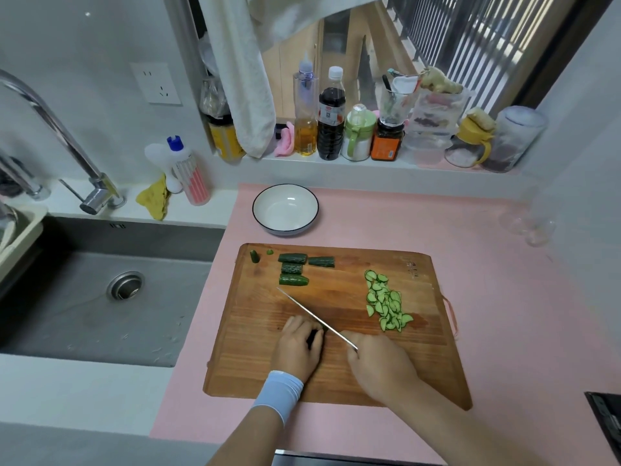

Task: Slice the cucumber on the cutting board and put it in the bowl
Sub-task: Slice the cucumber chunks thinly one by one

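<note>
The left hand (297,348) curls its fingers (295,326) over a dark cucumber piece (316,337) near the front of the cutting board (420,364), pinning it down. The right hand (379,368) is wrapped round the handle of the knife (312,314), whose blade runs diagonally to the far left and meets the piece's exposed right end just beside the left fingertips. The piece is mostly hidden, so its long axis is unclear; finished slices (386,304) lie to the right, uncut chunks (292,270) far left, and the bowl (285,210) beyond holds nothing.
</note>
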The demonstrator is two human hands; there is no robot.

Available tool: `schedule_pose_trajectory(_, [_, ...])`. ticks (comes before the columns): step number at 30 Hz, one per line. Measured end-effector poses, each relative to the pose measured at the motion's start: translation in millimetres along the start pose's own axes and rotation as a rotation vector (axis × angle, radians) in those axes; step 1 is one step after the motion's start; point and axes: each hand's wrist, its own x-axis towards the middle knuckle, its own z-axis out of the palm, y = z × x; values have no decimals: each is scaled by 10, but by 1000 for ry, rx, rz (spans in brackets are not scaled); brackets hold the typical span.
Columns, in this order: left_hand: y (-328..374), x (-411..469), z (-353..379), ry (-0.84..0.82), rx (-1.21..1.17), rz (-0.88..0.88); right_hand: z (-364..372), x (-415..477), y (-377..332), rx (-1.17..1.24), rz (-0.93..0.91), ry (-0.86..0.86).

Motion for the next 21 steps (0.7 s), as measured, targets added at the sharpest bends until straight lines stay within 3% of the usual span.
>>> schedule_pose_trajectory(7, [-18, 4, 14, -9, 10, -25, -12, -194, 25, -22, -34, 77])
schedule_pose_trajectory(21, [-12, 16, 23, 23, -16, -9, -35, -68, 72, 30, -6, -24])
